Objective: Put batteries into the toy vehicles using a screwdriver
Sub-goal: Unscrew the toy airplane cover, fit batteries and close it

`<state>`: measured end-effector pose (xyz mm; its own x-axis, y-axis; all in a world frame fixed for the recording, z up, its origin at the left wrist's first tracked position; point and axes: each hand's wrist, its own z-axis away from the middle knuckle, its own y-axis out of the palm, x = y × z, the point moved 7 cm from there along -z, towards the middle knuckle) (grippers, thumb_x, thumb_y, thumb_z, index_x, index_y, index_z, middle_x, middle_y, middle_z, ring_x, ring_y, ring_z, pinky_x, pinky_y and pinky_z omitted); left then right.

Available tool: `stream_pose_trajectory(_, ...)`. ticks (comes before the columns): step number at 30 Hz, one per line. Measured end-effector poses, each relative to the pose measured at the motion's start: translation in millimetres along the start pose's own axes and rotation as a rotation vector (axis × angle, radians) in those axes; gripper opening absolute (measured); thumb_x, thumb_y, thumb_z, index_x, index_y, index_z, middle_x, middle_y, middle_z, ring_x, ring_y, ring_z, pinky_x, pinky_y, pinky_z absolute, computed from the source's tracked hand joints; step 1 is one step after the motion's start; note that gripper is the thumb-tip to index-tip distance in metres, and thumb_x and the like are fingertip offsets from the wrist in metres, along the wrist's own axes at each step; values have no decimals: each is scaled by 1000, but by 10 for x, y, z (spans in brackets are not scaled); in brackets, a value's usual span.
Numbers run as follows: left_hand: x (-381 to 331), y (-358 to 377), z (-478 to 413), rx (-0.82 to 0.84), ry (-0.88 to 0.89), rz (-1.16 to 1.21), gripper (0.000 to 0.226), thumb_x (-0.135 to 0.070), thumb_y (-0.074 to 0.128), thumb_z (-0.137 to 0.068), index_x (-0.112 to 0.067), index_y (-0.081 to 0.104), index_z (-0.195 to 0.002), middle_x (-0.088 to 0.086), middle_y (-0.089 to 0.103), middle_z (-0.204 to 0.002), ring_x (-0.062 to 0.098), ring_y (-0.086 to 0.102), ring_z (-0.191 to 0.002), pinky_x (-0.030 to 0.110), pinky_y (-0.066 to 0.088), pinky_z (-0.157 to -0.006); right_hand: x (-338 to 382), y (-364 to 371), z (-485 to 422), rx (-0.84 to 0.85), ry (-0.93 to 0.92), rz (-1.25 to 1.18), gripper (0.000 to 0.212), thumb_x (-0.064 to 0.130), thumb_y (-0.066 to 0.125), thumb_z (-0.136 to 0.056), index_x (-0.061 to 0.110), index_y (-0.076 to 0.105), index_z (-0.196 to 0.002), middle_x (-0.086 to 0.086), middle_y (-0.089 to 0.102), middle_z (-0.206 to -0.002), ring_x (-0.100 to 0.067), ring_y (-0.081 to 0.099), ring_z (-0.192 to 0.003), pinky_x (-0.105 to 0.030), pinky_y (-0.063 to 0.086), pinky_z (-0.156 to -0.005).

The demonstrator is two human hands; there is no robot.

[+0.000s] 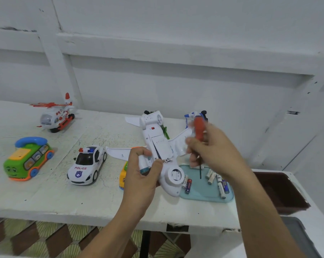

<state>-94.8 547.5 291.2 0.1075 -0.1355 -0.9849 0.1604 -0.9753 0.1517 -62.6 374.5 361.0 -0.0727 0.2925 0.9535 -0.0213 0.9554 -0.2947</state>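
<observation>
A white toy airplane lies belly up over the table, its battery cover facing me. My left hand grips its fuselage near the nose, thumb by the cover's edge. My right hand holds an orange-handled screwdriver upright, its dark shaft pointing down over a light blue tray. Several batteries lie loose in that tray. The screwdriver tip is apart from the airplane.
On the white table stand a police car, a green bus-phone toy and a red-white helicopter. A yellow toy peeks from behind my left hand. A blue-white toy stands behind. A brown recess lies right.
</observation>
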Motion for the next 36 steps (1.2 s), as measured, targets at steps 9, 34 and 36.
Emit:
stream_pose_trajectory(9,-46,-71,35,-68,148,-242,29,-14,62,-93,-37,45,-88,-4,64,-77,3,52,-53,16,40,-47,-211,427,-29,80,73,305,25,31,66,-89,7,63,-84,-2,55,-68,-16,48,-58,-32,41,-61)
stream_pose_trajectory(34,5,-456,-507,-10,91,-97,24,-12,59,-96,-33,48,-95,3,70,-104,26,69,-85,62,56,-74,-1359,702,93,-25,504,606,15,20,64,-83,6,60,-88,-10,66,-81,-23,69,-70,-33,56,-61)
stream_pose_trajectory(36,27,-431,-560,15,79,-86,23,-12,60,-95,-32,48,-97,0,71,-103,22,70,-83,60,57,-75,-1320,695,96,-32,514,597,13,18,61,-86,5,58,-88,-11,66,-77,-18,66,-55,-30,55,-49)
